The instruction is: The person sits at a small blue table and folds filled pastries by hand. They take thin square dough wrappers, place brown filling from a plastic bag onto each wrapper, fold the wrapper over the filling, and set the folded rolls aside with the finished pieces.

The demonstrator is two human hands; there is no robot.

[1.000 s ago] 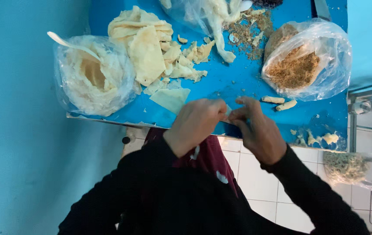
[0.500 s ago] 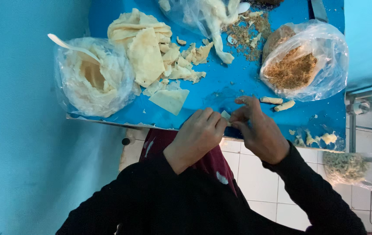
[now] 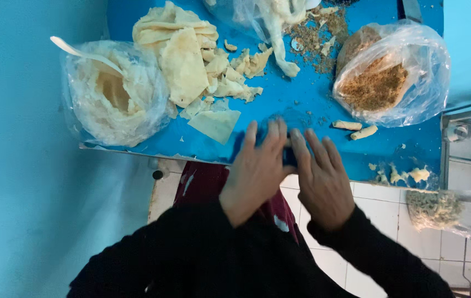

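Observation:
My left hand (image 3: pixel 257 171) and my right hand (image 3: pixel 321 176) lie flat side by side on the near edge of the blue table (image 3: pixel 301 105), fingers stretched forward and touching the top. A sliver of something pale shows between the fingertips; what lies under the hands is hidden. Just left of my left hand lies a cut triangle of thin pale pastry sheet (image 3: pixel 214 124). Two small rolled pastries (image 3: pixel 357 129) lie right of my right hand.
A clear bag of pale dough (image 3: pixel 114 94) with a white spoon (image 3: pixel 81 52) sits at the left. A stack of pastry sheets (image 3: pixel 180 55) and scraps lie behind it. A bag of brown crumb filling (image 3: pixel 384 77) stands at the right. Tiled floor (image 3: pixel 379 209) lies below.
Both hands were raised and pinching a small pale piece near the table's edge. They have moved forward and flattened onto the table top.

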